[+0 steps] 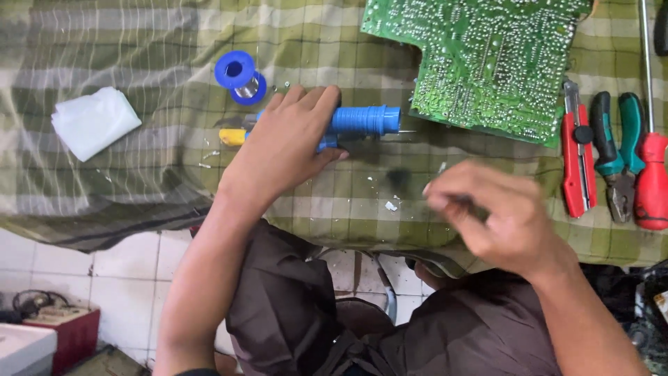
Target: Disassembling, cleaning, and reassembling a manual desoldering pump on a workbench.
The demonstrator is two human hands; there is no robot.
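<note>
Circuit board [487, 59] beside desoldering pump [362, 120]; pliers [616, 157] right.

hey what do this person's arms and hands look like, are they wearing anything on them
Both forearms are bare, with no sleeves reaching them. The left hand and right hand have no gloves, and no rings, watch or bracelet show. The right hand is motion-blurred, so fine detail there is unclear. Dark brown clothing covers the lap below.

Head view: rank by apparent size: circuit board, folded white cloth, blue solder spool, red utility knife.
1. green circuit board, cut off by the frame edge, still the largest
2. folded white cloth
3. red utility knife, long but narrow
4. blue solder spool
</note>
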